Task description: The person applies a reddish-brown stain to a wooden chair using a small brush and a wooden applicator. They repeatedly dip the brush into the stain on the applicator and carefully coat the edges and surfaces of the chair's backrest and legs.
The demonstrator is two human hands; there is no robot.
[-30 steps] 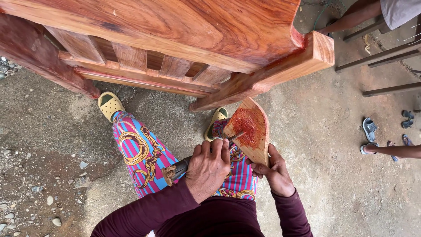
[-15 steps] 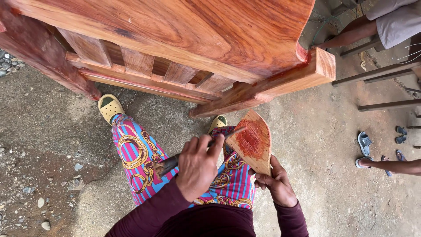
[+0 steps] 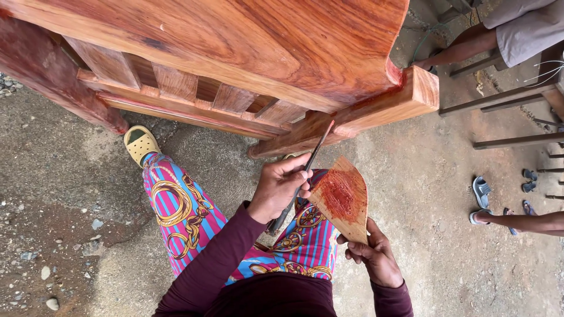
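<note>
The wood scrap [image 3: 343, 199] is a flat, pale offcut with a pointed top, smeared at its middle with one patch of red paste. The right hand [image 3: 376, 258] grips its lower end, at five o'clock from the left hand [image 3: 282, 188]. The left hand is closed around one thin metal blade [image 3: 311, 158], slanting up toward one o'clock, its tip against the reddish wooden bench [image 3: 235, 53]. One yellow clog [image 3: 140, 144] shows at nine o'clock.

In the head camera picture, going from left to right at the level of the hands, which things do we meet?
Yellow shoe → left hand → thin metal tool it holds → wooden board with red paste, held from below by the right hand → grey sandal on the ground.
</note>
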